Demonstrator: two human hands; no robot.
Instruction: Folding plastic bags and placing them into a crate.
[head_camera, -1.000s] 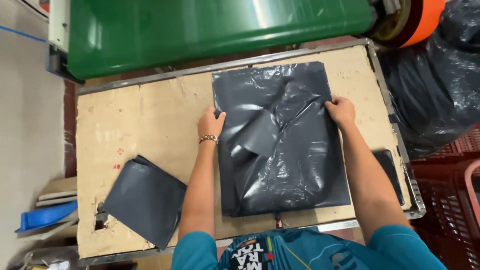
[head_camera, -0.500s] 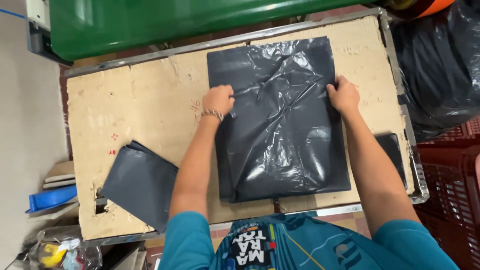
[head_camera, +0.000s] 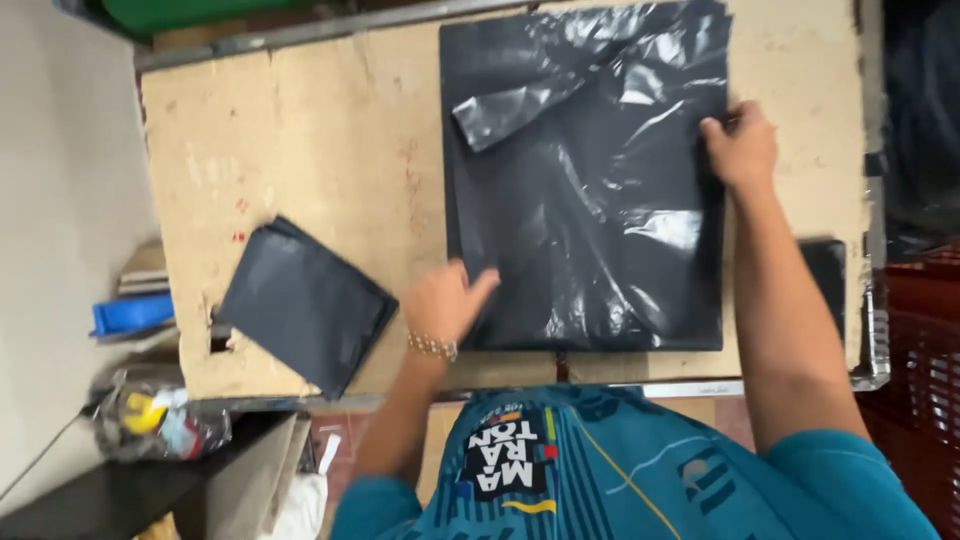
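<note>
Bag stack: glossy black. Folded bag, near left: matte charcoal. Board: pale tan, red specks. Bracelet: gold. Shirt: teal, striped. Crate, right: red.

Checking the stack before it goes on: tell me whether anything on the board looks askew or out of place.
The large black plastic bag stack lies square, but its top sheet has a corner flap folded over near the far edge and is wrinkled. The smaller folded dark bag bundle sits skewed, overhanging the worn wooden board.

Left hand lay near the worktop's front edge, fingers loosely extended. Right hand was pressed flat toward the right edge, arm extended.
</note>
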